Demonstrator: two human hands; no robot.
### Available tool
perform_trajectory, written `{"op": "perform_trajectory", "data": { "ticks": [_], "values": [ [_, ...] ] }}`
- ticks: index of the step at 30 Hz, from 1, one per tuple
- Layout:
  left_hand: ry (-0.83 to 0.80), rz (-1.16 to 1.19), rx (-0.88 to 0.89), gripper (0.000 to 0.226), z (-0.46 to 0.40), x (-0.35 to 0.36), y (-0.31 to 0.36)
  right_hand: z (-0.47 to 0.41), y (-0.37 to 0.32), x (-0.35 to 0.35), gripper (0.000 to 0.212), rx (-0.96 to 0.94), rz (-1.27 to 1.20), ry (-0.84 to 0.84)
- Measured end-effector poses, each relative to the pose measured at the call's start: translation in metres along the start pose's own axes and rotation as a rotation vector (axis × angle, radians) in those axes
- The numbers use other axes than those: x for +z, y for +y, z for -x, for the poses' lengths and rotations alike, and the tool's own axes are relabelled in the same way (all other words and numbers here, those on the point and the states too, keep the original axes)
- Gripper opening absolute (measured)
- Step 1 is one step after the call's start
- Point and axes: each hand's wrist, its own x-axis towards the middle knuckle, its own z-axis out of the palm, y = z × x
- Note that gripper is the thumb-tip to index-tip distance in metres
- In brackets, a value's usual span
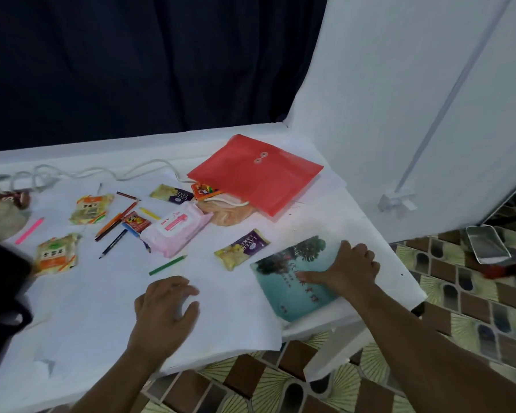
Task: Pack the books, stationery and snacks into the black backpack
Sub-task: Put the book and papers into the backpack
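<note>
A teal book [283, 289] lies near the table's right front edge. My right hand [347, 268] rests flat on its cover, thumb out to the left. My left hand [164, 305] hovers with loosely curled fingers over bare white paper, holding nothing. Part of the black backpack [3, 290] shows at the left edge, blurred. Snack packets [241, 248], [91, 208], [57, 254], a pink wipes pack [175, 226], several coloured pencils [113, 225], a green crayon [168, 265] and a red envelope folder [255, 174] are spread across the table.
The white paper-covered table [108, 338] ends close in front of me and at the right. A white cable [102, 174] runs along the back. A white panel [414, 99] stands at the right; patterned floor tiles [459, 293] lie below.
</note>
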Motion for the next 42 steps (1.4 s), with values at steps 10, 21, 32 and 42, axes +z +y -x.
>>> {"op": "perform_trajectory", "data": {
  "ticks": [10, 21, 32, 42],
  "values": [
    [0.003, -0.023, 0.03, 0.03, 0.0, 0.0, 0.0, -0.017, 0.015, -0.025, 0.099, -0.048, -0.544, -0.168],
    [-0.04, -0.058, 0.025, 0.032, 0.001, -0.003, 0.0, 0.025, -0.023, -0.086, 0.053, -0.584, -0.467, -0.197],
    [-0.346, 0.284, -0.265, 0.018, -0.018, -0.047, 0.015, 0.056, -0.092, -0.098, 0.058, -0.782, -0.487, -0.084],
    [0.1, 1.024, -0.687, 0.021, -0.015, -0.09, 0.0, 0.069, -0.15, -0.068, 0.05, -0.858, -0.654, -0.135]
  ]
}}
